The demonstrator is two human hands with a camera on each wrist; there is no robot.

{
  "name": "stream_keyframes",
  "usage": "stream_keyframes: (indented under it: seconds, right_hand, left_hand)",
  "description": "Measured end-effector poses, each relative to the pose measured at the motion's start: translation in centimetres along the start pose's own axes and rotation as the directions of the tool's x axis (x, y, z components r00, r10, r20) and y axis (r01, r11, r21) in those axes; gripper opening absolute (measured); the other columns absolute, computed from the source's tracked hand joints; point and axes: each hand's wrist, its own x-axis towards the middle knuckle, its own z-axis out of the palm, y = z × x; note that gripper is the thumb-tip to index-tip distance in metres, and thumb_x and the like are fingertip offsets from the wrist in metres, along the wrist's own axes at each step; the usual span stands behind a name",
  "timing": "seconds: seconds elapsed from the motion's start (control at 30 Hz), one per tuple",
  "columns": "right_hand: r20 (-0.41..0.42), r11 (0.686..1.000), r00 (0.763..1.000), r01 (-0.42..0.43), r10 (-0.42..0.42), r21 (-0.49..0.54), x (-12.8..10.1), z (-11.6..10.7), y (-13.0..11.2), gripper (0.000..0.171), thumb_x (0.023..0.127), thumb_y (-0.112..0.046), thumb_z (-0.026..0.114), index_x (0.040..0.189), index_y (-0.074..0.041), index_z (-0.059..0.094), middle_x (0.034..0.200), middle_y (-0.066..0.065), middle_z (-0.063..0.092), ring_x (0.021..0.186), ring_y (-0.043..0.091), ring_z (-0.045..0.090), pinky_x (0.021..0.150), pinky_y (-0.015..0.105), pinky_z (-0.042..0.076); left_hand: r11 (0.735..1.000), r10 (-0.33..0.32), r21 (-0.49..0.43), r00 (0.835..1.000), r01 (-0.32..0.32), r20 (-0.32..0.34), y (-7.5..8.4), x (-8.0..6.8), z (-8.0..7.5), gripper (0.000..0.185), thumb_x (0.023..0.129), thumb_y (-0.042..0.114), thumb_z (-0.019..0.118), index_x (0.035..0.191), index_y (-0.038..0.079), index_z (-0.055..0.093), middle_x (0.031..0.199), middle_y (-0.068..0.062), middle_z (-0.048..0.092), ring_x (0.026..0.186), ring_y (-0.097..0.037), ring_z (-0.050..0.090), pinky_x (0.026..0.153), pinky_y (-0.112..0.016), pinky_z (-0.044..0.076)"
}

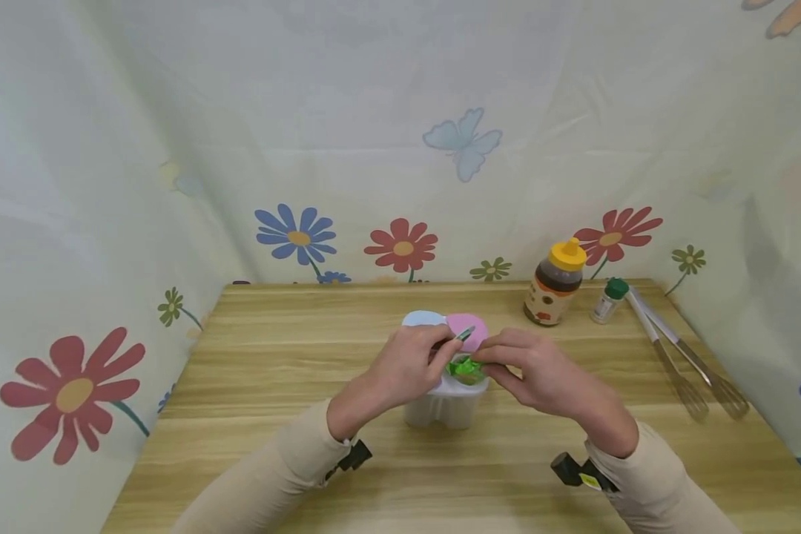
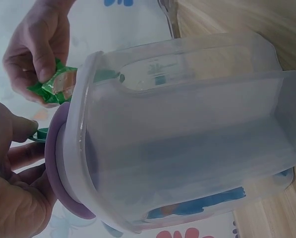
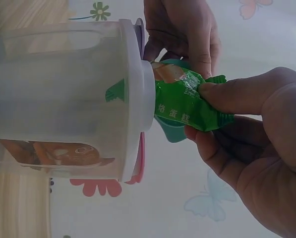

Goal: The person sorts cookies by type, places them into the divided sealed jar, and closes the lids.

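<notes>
- Nearest the head camera, at lower centre of the frame, the translucent container stands on the wooden table.
- A green packet is pinched between thumb and fingers of the right hand, its end entering the container's top opening.
- The green flap lid is held back by the curled fingers of the left hand.
- The packet is best fed in narrow end first, the flap being kept fully clear.
- At upper right, a honey bottle stands apart.

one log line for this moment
right hand: pinches green packet at container opening | left hand: holds green flap open
</notes>
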Motion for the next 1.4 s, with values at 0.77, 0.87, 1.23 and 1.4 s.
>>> stream_keyframes:
  seconds: [0.77, 0.87, 1.23, 1.4]
  right_hand:
    - [0.067, 0.998, 0.998, 0.020, -0.017, -0.051, 0.5, 0.0, -0.3, 0.017, 0.080, -0.002, 0.077, 0.096, -0.005, 0.074, 0.098, 0.002, 0.068, 0.082, 0.011, 0.060, 0.068, 0.021, 0.050]
    - [0.111, 0.997, 0.994, 0.008, 0.000, -0.074, 0.6, -0.1, -0.3, 0.023, 0.074, 0.001, 0.080, 0.095, -0.006, 0.074, 0.097, 0.001, 0.068, 0.084, 0.012, 0.061, 0.070, 0.024, 0.052]
    - [0.311, 0.985, 0.938, -0.124, 0.155, -0.117, 1.2, 2.0, -0.5, 0.012, 0.086, -0.007, 0.073, 0.097, -0.010, 0.071, 0.089, -0.002, 0.066, 0.079, 0.008, 0.058, 0.070, 0.023, 0.053]
    - [0.242, 0.977, 0.946, -0.205, 0.215, -0.066, 1.0, 2.0, -0.3, 0.018, 0.082, -0.012, 0.078, 0.095, -0.011, 0.066, 0.084, -0.005, 0.064, 0.073, 0.005, 0.057, 0.064, 0.020, 0.050]
  left_hand:
    - [1.000, 0.006, 0.013, 1.000, -0.006, 0.000, -0.2, 0.0, 0.1, 0.023, 0.101, 0.027, 0.052, 0.087, 0.015, 0.064, 0.064, 0.009, 0.049, 0.056, -0.005, 0.045, 0.050, -0.017, 0.036]
    - [1.000, 0.007, 0.016, 1.000, -0.007, -0.007, -0.2, -0.1, 0.1, 0.022, 0.101, 0.028, 0.052, 0.086, 0.015, 0.063, 0.063, 0.009, 0.048, 0.056, -0.004, 0.044, 0.049, -0.017, 0.036]
    - [1.000, 0.029, 0.001, 0.999, -0.029, -0.026, -0.2, 0.0, 0.3, 0.023, 0.101, 0.028, 0.053, 0.086, 0.015, 0.065, 0.067, 0.009, 0.053, 0.060, -0.004, 0.046, 0.052, -0.016, 0.038]
    - [1.000, 0.018, 0.011, 0.999, -0.018, -0.027, -0.2, -0.1, -0.1, 0.021, 0.100, 0.028, 0.054, 0.089, 0.015, 0.066, 0.069, 0.010, 0.056, 0.061, -0.004, 0.048, 0.053, -0.017, 0.039]
